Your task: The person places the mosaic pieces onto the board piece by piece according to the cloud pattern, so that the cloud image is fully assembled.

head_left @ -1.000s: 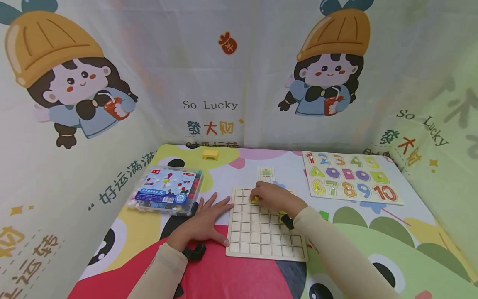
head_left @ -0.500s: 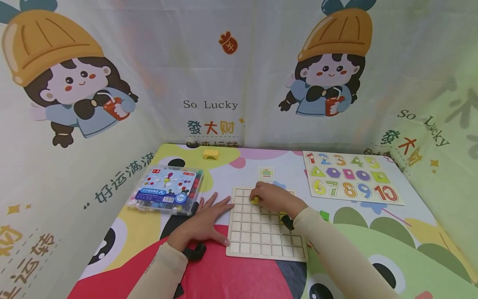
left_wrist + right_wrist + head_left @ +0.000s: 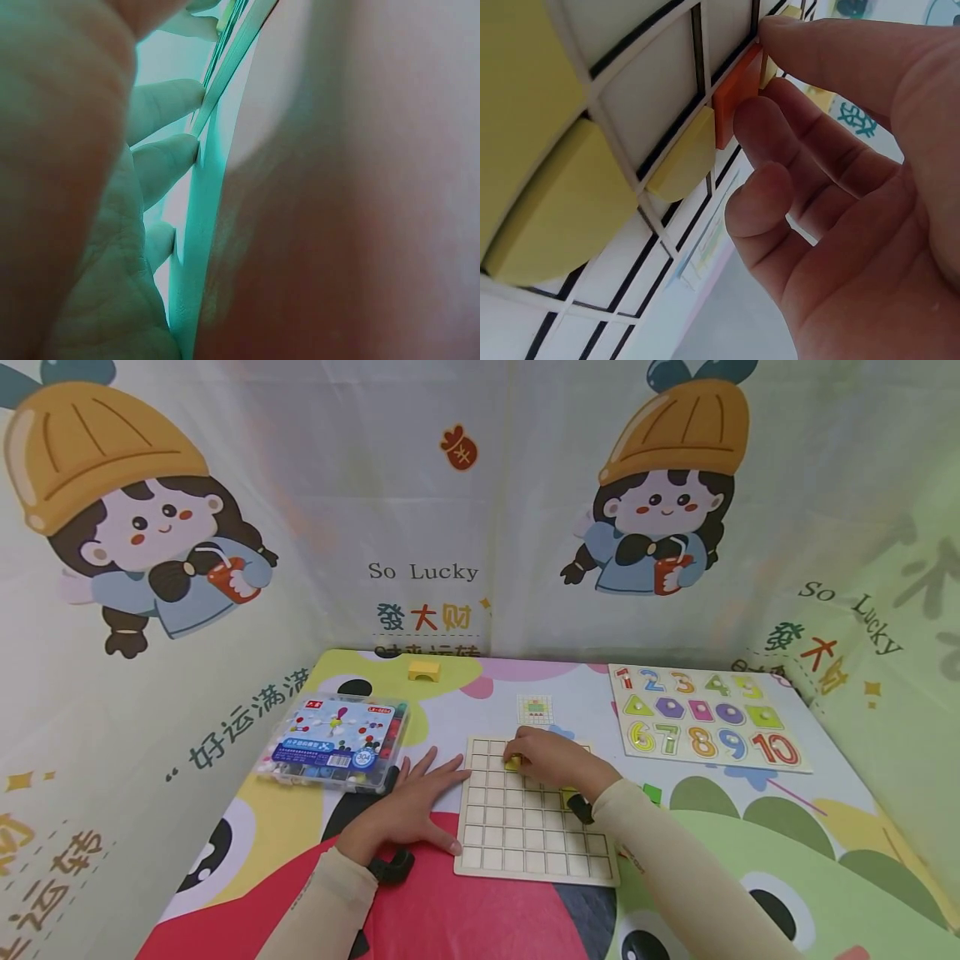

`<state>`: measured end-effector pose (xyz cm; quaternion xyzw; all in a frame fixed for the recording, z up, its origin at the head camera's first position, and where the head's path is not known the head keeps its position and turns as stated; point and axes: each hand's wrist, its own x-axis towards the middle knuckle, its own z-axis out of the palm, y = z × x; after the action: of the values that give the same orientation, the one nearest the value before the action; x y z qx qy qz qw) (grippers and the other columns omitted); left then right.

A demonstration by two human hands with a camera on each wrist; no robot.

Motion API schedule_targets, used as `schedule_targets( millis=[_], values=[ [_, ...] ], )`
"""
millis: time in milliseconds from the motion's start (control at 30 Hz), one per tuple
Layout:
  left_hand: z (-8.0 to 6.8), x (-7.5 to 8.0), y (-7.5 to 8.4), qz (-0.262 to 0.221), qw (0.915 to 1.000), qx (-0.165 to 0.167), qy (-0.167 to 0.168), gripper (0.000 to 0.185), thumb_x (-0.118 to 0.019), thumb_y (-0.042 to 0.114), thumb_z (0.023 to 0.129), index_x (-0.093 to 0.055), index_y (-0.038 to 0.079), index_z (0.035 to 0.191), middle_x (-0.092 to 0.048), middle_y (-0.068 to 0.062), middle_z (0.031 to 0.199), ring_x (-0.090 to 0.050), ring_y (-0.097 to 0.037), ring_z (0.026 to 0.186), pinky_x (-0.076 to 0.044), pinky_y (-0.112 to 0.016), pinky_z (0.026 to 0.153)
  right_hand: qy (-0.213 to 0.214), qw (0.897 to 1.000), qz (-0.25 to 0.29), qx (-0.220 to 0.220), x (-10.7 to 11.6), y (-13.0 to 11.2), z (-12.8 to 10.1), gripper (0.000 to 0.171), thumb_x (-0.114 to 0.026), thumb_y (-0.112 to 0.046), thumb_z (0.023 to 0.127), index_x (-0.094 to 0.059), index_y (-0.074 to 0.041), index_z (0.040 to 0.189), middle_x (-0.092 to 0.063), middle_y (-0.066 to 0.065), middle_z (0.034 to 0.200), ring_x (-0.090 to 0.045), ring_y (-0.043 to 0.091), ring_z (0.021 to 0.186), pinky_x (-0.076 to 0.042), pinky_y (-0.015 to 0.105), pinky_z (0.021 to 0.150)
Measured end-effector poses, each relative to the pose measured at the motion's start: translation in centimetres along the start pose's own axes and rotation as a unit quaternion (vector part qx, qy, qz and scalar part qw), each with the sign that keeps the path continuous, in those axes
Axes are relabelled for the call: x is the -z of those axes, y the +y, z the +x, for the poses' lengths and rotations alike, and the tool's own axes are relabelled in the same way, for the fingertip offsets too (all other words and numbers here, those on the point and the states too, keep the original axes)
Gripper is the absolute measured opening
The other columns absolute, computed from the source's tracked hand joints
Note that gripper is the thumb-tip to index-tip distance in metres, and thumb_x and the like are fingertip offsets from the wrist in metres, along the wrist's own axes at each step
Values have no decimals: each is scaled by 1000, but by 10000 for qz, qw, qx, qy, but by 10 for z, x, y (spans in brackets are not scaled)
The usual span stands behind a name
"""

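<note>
Hardly anything moved since earlier frame. We see yellow piece just below-right of frame centre, pinched at left-pointing fingertips of nearer right hand; long axis hidden. Left hand spread wide, touching board.

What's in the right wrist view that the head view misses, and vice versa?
Right wrist only: an orange-red square piece on the grid, beside the fingertips; from the head camera the right grip appears to cover it.

Head only: the left grip at the board's edge, the number-and-shape puzzle, and a small green piece.

Both: the right grip, part or all of the gridded board, and yellow pieces on it.
</note>
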<state>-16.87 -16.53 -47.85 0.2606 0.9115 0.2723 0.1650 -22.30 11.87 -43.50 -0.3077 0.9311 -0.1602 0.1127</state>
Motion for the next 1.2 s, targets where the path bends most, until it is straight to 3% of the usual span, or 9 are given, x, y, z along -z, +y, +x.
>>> schedule_targets(
  millis=[533, 800, 1200],
  values=[
    [0, -1, 0, -8, 10000, 9, 19, 109, -93, 58, 70, -43, 31, 163, -23, 5, 178, 4, -37, 167, 11, -73, 127, 77, 9997, 167, -161, 9, 9, -18, 25, -76, -14, 98, -78, -16, 123, -72, 0, 119, -66, 17, 106, -58, 41, 103],
    [0, -1, 1, -21, 10000, 46, 51, 109, -94, 56, 70, -44, 31, 163, -24, 5, 177, 2, -37, 167, 10, -73, 127, 343, 9986, 303, -267, 29, 27, -56, 31, -77, -19, 98, -75, -12, 129, -70, 3, 118, -62, 13, 93, -59, 35, 86],
    [0, -2, 3, -35, 10000, 65, 49, 109, -94, 57, 70, -44, 30, 163, -24, 5, 178, 3, -36, 167, 10, -72, 127, 824, 9921, 411, -847, 40, 54, -121, 36, -77, -19, 97, -72, -8, 131, -73, 8, 120, -58, 14, 90, -52, 27, 72]
  ],
)
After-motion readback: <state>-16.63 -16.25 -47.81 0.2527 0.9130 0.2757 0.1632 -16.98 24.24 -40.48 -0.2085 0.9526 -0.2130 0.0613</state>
